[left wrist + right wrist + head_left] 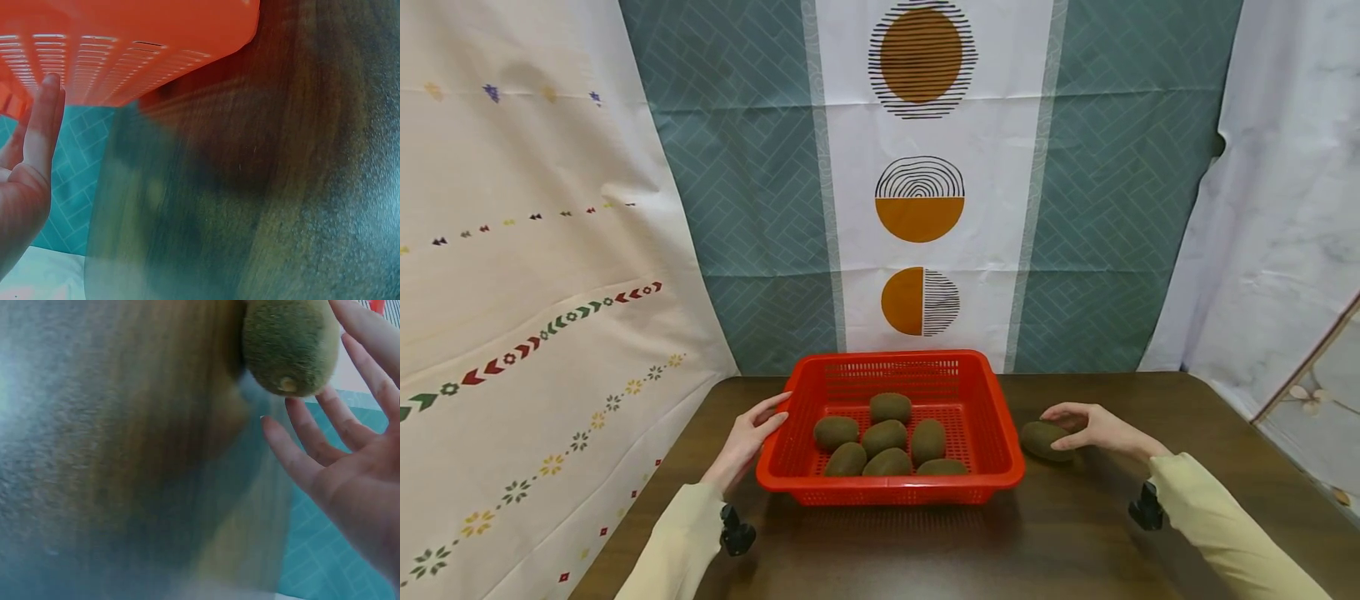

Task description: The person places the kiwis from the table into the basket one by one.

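Outside the basket on its right, my right hand (1093, 428) holds a brown fuzzy kiwi (1047, 440), which lies on the table. The thumb is at its near side and the fingers at its far side; in the right wrist view the fingers (306, 434) spread round one end of the kiwi (289, 345). A red plastic basket (891, 483) stands in the middle with several kiwis (885, 437) in it. My left hand (751, 437) rests against the basket's left rim, its fingers extended, and touches the slotted wall (94, 59) in the left wrist view.
The dark wooden table (917, 550) runs under the basket and both forearms. A patterned cloth (917, 250) hangs behind its far edge. Light cloths hang on the left (535, 292) and the right (1277, 250). A small black device (737, 532) sits at each wrist.
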{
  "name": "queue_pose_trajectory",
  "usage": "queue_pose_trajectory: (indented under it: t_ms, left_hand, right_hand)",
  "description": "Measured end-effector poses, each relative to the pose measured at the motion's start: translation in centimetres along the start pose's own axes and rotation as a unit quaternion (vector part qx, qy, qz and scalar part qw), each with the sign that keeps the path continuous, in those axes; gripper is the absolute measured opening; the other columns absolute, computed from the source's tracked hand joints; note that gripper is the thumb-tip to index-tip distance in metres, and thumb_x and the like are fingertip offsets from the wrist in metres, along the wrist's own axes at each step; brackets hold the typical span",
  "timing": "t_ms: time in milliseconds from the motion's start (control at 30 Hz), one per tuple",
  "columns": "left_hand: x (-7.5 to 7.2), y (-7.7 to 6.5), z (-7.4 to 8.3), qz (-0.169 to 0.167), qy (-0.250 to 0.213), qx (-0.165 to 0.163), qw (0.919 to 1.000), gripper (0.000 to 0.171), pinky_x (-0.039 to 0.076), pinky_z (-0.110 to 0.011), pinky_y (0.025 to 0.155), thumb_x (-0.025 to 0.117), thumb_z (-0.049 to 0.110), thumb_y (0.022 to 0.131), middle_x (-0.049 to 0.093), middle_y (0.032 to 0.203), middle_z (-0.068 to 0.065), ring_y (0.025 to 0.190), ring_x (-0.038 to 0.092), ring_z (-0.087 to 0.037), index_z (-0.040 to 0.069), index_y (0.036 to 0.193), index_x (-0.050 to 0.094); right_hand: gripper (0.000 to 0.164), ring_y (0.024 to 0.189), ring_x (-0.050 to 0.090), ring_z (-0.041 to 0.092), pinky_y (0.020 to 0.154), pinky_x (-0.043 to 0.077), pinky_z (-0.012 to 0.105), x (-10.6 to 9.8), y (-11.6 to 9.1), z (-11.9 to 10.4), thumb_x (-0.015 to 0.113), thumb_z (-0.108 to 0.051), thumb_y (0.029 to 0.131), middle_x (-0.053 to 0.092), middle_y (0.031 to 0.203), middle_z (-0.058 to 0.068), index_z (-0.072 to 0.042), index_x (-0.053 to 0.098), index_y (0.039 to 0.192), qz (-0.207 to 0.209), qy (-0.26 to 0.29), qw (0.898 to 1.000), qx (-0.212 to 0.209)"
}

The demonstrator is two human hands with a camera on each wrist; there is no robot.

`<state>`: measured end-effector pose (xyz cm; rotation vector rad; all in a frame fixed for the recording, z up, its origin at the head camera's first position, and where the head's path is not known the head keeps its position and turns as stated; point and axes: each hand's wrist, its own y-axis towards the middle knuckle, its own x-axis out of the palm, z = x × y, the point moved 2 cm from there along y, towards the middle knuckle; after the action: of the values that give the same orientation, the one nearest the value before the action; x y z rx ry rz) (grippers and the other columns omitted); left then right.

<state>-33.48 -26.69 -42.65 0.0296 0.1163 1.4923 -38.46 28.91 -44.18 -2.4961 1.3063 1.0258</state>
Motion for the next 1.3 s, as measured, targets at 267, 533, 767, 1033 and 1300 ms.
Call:
queue_pose_trajectory:
  t_ms: [267,533,767,1033,1300]
  left_hand:
    - [-0.1,0.0,0.1,-0.004,-0.008,0.01,0.9999,0.047,0.048,-0.042,0.077,0.059,0.018,0.089,0.05,0.122,-0.022,0.098,0.057,-0.033,0.008,0.133,0.045]
    - [0.0,-0.2,-0.1,-0.002,-0.011,0.007,0.9999,0.047,0.049,-0.042,0.076,0.059,0.019,0.088,0.05,0.122,-0.022,0.097,0.057,-0.033,0.008,0.132,0.046]
    - [0.1,-0.2,-0.1,-0.003,-0.019,-0.003,0.9998,0.047,0.048,-0.043,0.077,0.058,0.019,0.089,0.048,0.124,-0.021,0.099,0.056,-0.033,0.009,0.133,0.045]
    - [0.1,-0.1,0.0,-0.006,-0.013,0.001,0.9999,0.047,0.048,-0.042,0.077,0.058,0.019,0.089,0.048,0.124,-0.021,0.099,0.056,-0.033,0.009,0.133,0.044]
    - [0.2,-0.1,0.1,-0.001,-0.025,0.003,0.9997,0.045,0.048,-0.042,0.077,0.058,0.016,0.09,0.049,0.124,-0.021,0.099,0.056,-0.033,0.007,0.132,0.045]
  right_hand:
    - [0.051,0.103,0.047,0.034,0.082,0.039,0.049,0.5,-0.4,0.2,0.075,-0.014,0.074,0.053,0.114,0.015,-0.001,0.051,0.117,0.008,-0.01,1.0,0.014]
    - [0.051,0.096,0.05,0.036,0.069,0.051,0.037,0.7,-1.1,0.3,0.073,-0.011,0.076,0.049,0.114,0.024,0.004,0.05,0.119,0.009,0.046,0.997,0.06]
    - [0.049,0.111,0.037,0.043,0.073,0.05,0.032,0.6,-1.4,0.7,0.07,-0.012,0.079,0.047,0.123,0.023,0.0,0.052,0.123,0.018,0.071,0.995,0.071]
    - [0.049,0.109,0.044,0.034,0.078,0.047,0.032,-1.9,-0.1,-1.2,0.071,-0.017,0.079,0.052,0.123,0.014,-0.006,0.055,0.124,-0.003,0.0,1.0,0.031]
    - [0.051,0.115,0.038,0.036,0.085,0.042,0.042,-4.8,2.1,-4.1,0.071,-0.014,0.078,0.048,0.126,0.015,-0.005,0.053,0.125,-0.025,0.016,0.999,0.024]
